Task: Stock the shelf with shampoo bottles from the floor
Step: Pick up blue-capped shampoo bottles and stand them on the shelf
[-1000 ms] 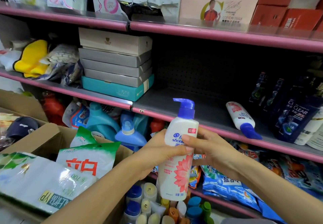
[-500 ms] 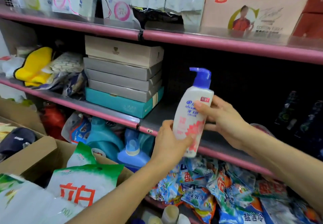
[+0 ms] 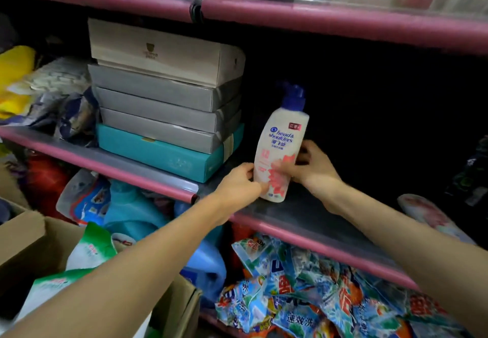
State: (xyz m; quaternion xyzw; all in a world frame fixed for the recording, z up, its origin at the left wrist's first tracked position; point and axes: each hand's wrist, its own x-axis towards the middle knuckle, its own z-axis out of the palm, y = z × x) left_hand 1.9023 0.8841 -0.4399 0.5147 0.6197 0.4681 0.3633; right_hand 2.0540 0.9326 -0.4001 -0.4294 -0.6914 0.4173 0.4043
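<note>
On mid shelf (image 3: 303,213), shampoo btl (image 3: 281,150) stands upright; left hand (image 3: 237,183) & right hand (image 3: 311,167) both grip its lower body.

Shampoo bottle (image 3: 281,150) reads "head & shoulders"; the detergent packets (image 3: 298,308) down at 6 o'clock say "速效洗".

Pink-edged store shelving (image 3: 343,25) runs across the view in tiers, its back panel (image 3: 383,105) deep in shadow (light reaches only the front edges). A stack of flat boxes (image 3: 163,100) sits on the middle tier; an open cardboard carton (image 3: 23,237) stands at lower left.
</note>
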